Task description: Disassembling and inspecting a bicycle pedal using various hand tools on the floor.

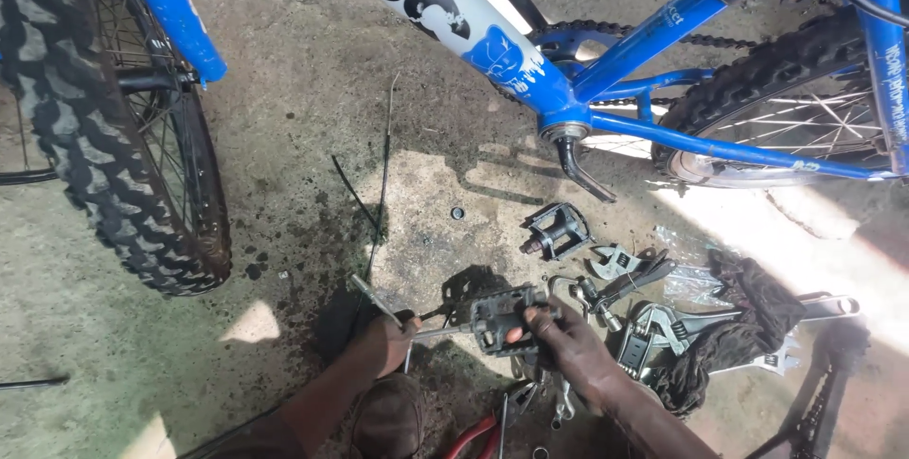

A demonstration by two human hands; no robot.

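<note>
A head view looks down on a stained concrete floor (284, 90) where a blue bike (606, 52) stands across the top edge, its front tyre (104, 137) at the left edge and its rear wheel (805, 108) at the right. A bare crank arm (582, 170) hangs from the bottom bracket. Near the bottom edge, at the middle, a black pedal (502, 317) is gripped in the right hand (568, 345), the fingers clamped around its body with the thumb laid on its near face. The left hand (383, 341) is closed around a thin metal tool (379, 300), whose shaft runs toward the pedal's axle end; whether tool and axle touch cannot be told. A second pedal (557, 230) lies on the floor just beyond, well apart from the hands. Spanners (663, 326) and an adjustable wrench (615, 260) are scattered to the right of the hands, beside a dark rag (748, 317). Red-handled pliers (483, 435) lie at the bottom edge below the pedal. A thin cable (383, 175) stretches along the floor above the left hand.
</note>
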